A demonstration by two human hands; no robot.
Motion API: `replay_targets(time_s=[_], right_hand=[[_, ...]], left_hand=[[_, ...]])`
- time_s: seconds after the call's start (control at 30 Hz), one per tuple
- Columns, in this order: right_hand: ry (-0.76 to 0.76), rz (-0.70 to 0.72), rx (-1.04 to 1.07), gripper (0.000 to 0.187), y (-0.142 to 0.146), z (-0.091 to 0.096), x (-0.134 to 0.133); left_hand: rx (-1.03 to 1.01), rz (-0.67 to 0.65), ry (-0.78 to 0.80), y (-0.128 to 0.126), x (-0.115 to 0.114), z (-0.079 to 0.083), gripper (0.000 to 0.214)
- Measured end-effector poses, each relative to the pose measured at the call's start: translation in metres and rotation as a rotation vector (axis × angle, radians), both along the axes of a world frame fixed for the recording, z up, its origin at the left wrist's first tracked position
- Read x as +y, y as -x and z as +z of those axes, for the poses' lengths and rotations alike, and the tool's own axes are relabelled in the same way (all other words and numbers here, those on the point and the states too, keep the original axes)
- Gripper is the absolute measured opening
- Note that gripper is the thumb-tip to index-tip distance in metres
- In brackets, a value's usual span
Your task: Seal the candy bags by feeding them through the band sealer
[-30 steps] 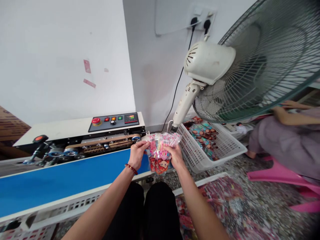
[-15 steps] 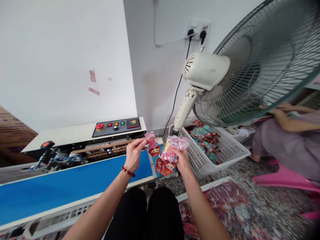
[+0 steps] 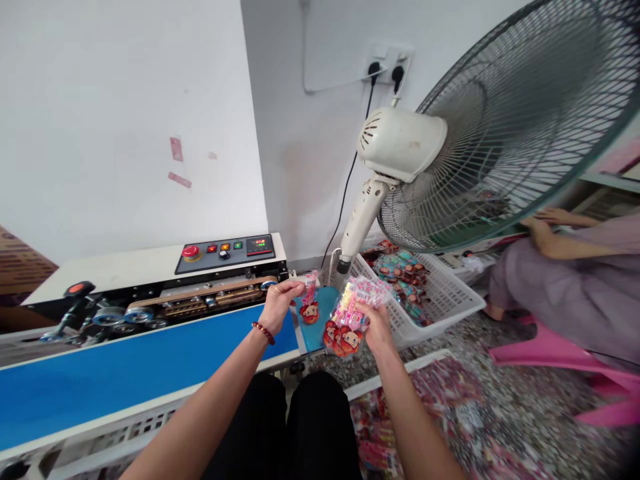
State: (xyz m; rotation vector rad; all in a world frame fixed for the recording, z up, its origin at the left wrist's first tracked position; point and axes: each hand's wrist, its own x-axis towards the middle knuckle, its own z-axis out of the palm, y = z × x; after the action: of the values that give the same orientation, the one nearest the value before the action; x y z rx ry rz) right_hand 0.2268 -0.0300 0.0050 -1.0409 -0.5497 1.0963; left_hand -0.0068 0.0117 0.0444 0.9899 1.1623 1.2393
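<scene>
Pinched by its top in my left hand (image 3: pixel 280 303) is a small clear plastic packet (image 3: pixel 309 305) with pink print and a red cartoon figure. It hangs over the right end of the blue conveyor belt (image 3: pixel 200 350), above a light-blue surface (image 3: pixel 326 303). My right hand (image 3: pixel 376 323) grips a fanned bunch of similar packets (image 3: pixel 347 320), pink at the top with red cartoon figures below. Behind the belt stands a sealing machine (image 3: pixel 165 280) with a control panel (image 3: pixel 225 253), a red stop button and lit digits.
A large standing fan (image 3: pixel 400 143) rises at the right. Beneath it, a white basket (image 3: pixel 447 313) holds teal and brown packets. Another low bin (image 3: pixel 425 363) by my legs contains many pink-red packets. A seated person (image 3: pixel 565 287) is on a pink stool (image 3: pixel 565 357) at the far right.
My right hand has drawn the bunch down and to the right, off the light-blue surface. The single packet in my left hand now hangs apart from the bunch. The view has shifted slightly.
</scene>
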Motion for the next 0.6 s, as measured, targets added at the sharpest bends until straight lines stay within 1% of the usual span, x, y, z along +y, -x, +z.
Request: replay_targets(time_s=[0.07, 0.1, 0.23, 0.33, 0.4, 0.43, 0.5, 0.6], right_hand=[[-0.004, -0.005, 0.018, 0.040, 0.000, -0.002, -0.002], [-0.004, -0.011, 0.029, 0.040, 0.000, -0.002, -0.003], [0.018, -0.030, 0.058, 0.041, 0.001, 0.001, -0.007], [0.014, -0.036, 0.053, 0.043, -0.001, 0.003, -0.010], [0.009, -0.045, 0.044, 0.044, -0.003, 0.004, -0.011], [0.008, -0.046, 0.040, 0.046, -0.003, 0.004, -0.011], [0.004, -0.037, 0.027, 0.048, -0.004, 0.005, -0.010], [-0.007, -0.012, 0.006, 0.051, -0.001, 0.006, -0.009]], left_hand=[[0.003, -0.032, -0.083, -0.001, -0.001, 0.002, 0.042], [0.016, -0.039, -0.099, 0.000, 0.000, 0.003, 0.041], [0.027, -0.026, -0.038, 0.002, 0.000, 0.001, 0.043], [-0.043, -0.037, -0.016, 0.003, -0.003, 0.002, 0.045], [-0.093, -0.073, -0.006, 0.003, -0.006, 0.003, 0.045], [-0.106, -0.085, 0.012, 0.002, -0.007, 0.002, 0.045], [-0.076, -0.055, 0.111, 0.000, -0.006, -0.001, 0.045], [0.101, 0.052, 0.315, -0.002, 0.003, -0.012, 0.038]])
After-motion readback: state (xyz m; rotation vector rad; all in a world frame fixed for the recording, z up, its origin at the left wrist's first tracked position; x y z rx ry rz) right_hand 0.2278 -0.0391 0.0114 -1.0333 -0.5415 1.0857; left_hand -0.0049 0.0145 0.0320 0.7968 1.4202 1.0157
